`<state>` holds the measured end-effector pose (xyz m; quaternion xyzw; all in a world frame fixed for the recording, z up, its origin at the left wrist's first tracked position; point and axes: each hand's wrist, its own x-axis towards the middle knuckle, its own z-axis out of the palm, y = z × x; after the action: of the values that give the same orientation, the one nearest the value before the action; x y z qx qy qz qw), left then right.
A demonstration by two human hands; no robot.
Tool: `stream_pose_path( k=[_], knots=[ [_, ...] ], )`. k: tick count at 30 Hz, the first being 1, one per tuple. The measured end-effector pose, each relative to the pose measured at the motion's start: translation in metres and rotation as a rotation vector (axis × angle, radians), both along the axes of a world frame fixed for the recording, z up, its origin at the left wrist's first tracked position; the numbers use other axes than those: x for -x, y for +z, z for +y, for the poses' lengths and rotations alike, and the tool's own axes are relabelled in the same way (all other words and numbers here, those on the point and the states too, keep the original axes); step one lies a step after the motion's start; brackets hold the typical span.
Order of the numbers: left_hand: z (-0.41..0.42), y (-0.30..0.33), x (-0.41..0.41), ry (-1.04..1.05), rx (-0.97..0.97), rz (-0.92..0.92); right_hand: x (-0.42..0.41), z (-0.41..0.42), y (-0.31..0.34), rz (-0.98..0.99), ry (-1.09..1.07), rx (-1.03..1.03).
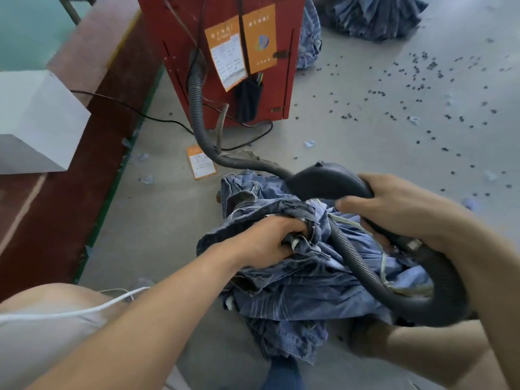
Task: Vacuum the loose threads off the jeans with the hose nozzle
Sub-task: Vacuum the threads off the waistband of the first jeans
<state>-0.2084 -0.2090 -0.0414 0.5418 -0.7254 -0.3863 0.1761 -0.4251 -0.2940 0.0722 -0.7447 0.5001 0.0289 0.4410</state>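
A crumpled pair of blue jeans [298,280] lies bunched on the grey floor in front of me. My left hand [267,240] is closed on a fold of the denim near the zipper. My right hand [405,209] grips the black hose nozzle [326,182], whose wide flat head hovers just above the far side of the jeans. The ribbed black hose [354,257] loops under my right wrist, crosses the jeans and runs up to the red vacuum cabinet [225,52].
The red cabinet with orange labels stands at the back. A black cable [135,108] trails left of it. A white box [36,122] sits on a dark red ledge at left. More jeans [371,15] are piled at the top right. Dark scraps [416,88] litter the floor.
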Motion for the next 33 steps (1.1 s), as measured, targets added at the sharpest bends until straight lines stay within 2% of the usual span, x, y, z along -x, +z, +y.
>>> stream_pose_path(
  k=[2,6,8,13,16,19,24,26,29,31,33],
  knots=[
    [0.0,0.0,-0.002,0.012,0.024,0.003,0.006,-0.006,0.002,0.004,0.005,0.054],
    [-0.002,-0.003,-0.005,0.049,0.083,-0.034,0.025,0.001,0.023,0.066,0.061,-0.045],
    [-0.001,-0.004,-0.003,0.028,0.107,-0.063,0.018,0.001,0.02,0.098,0.1,-0.013],
    [0.003,-0.007,0.0,-0.023,0.196,-0.12,0.005,-0.01,0.005,0.024,0.038,0.059],
    [0.001,-0.008,-0.003,0.016,0.157,-0.142,0.027,-0.006,0.019,-0.051,-0.017,-0.083],
    [0.0,-0.005,-0.003,0.025,0.14,-0.139,0.027,-0.001,0.019,0.036,0.043,-0.156],
    [0.005,-0.011,0.0,0.001,0.198,-0.13,0.004,-0.011,-0.007,-0.06,-0.124,0.012],
    [0.002,-0.015,-0.003,0.129,0.141,-0.02,0.014,-0.01,-0.001,-0.134,-0.239,0.009],
    [-0.006,-0.014,-0.011,0.542,-0.103,0.372,0.034,-0.003,0.015,-0.26,-0.33,-0.029],
    [-0.01,-0.011,-0.014,0.785,-0.274,0.583,0.041,0.002,0.018,-0.276,-0.325,-0.04],
    [-0.014,-0.01,-0.014,0.886,-0.358,0.649,0.039,0.009,0.018,-0.27,-0.278,-0.047]
  ],
)
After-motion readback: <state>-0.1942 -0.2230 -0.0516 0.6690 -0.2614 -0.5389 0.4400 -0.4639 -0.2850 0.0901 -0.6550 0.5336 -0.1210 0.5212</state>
